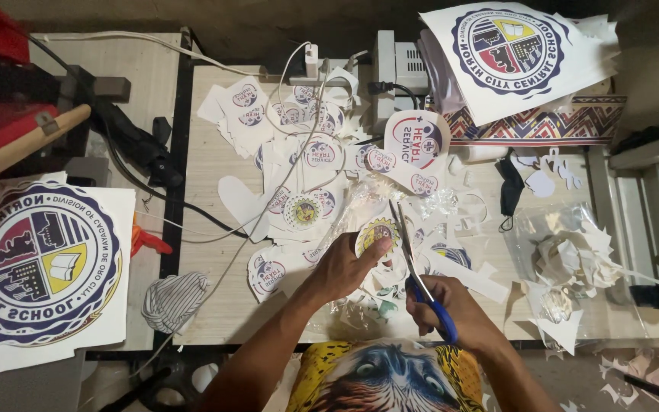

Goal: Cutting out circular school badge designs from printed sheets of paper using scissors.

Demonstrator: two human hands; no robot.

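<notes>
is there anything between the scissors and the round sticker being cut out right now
Nothing visible. The right hand holds the blue-handled scissors, whose blades run straight up beside the round sticker that the left hand pinches. Loose paper scraps and other cut-outs lie around them on the table, not between.

One head-worn camera looks steeply down (close in) over the worktable [215, 305].

1. The left hand [342, 268] covers the lower edge of the round sticker [377, 233]; its design is too small to tell.
2. The right hand [451, 309] hides most of the scissors' [413, 263] blue handles.
3. The left edge cuts off the big round print [36, 263].
4. The torn scraps [573, 263] inside the clear bag blur together.
</notes>
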